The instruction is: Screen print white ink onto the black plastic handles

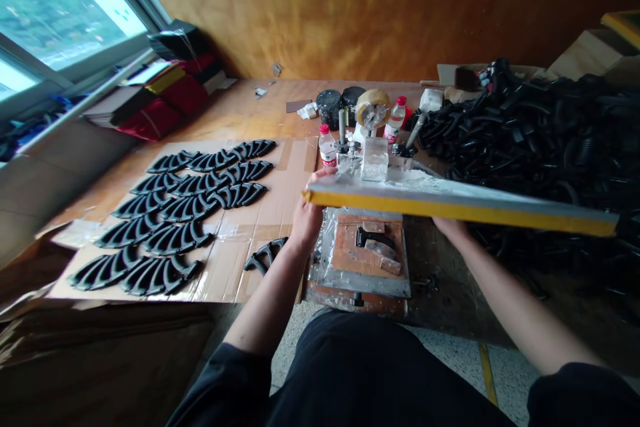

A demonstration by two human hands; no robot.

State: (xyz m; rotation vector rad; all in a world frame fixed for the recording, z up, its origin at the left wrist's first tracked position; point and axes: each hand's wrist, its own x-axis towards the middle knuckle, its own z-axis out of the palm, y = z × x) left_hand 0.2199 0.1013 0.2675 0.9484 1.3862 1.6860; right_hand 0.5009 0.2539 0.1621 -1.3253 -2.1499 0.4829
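Note:
A screen-printing frame (465, 207) with a yellow-taped front edge is tilted up from its clamp stand (375, 159). My left hand (309, 210) grips the frame's left end, fingers curled round the edge. Under the frame's middle, my right hand (447, 225) is mostly hidden behind it, so its fingers do not show. Below the raised frame, a curved black plastic handle (376, 239) lies on a brown wooden jig block (345, 250) fixed to a metal base plate (334, 277). Left of the base, a few matching black handles (267, 255) lie on cardboard, partly behind my left forearm.
Rows of black handles (177, 237) cover the cardboard sheet (230, 263) on the left. A big heap of black handles (545, 130) fills the right. Behind the stand are red-capped bottles (327, 145), a tape roll (373, 109) and black tubs (329, 109).

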